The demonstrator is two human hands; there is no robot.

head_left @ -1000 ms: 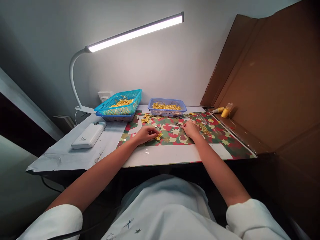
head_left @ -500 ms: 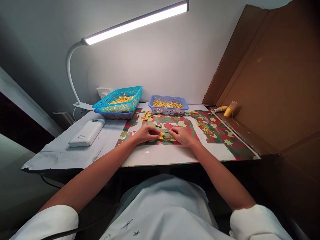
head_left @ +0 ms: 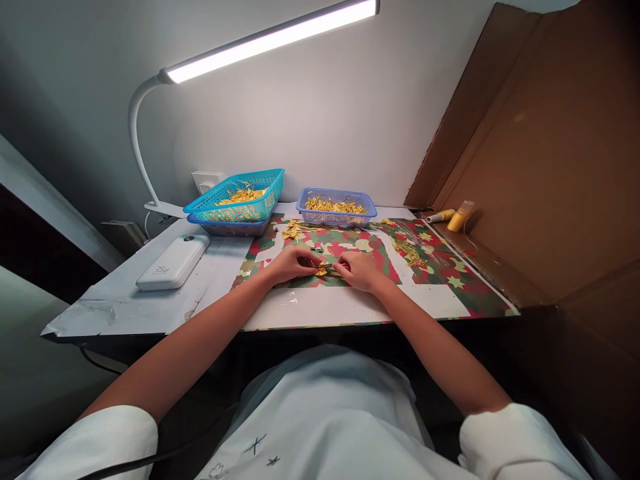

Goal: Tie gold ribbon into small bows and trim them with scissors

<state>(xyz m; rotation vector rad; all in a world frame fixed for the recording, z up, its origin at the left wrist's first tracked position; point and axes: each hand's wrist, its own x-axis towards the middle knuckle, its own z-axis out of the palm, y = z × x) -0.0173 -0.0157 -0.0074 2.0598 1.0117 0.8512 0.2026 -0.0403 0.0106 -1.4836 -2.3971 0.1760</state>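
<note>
And here are both hands, drawn in close at the near middle of the bench [head_left: 120, 312]. The left hand [head_left: 295, 264] has thumb and fingertips nipped together on a small yellow piece [head_left: 323, 271], probably to steady it. That piece sits between the hands, low over the patterned sheet [head_left: 395, 273]; whether it touches, I can't tell. In comes the right hand [head_left: 361, 270], fingers curled just beside it; whether they grip anything is too small to tell.

Above, the lamp [head_left: 273, 43] stretches its lit bar across, presumably for such fine handling. The turquoise basket [head_left: 273, 192] and the purple basket [head_left: 370, 212], both carrying yellow pieces, stand at the back, likely to leave elbow room. Over right, a gold tangle [head_left: 410, 253] lies apart from the fingers, perhaps for easy reach.
</note>
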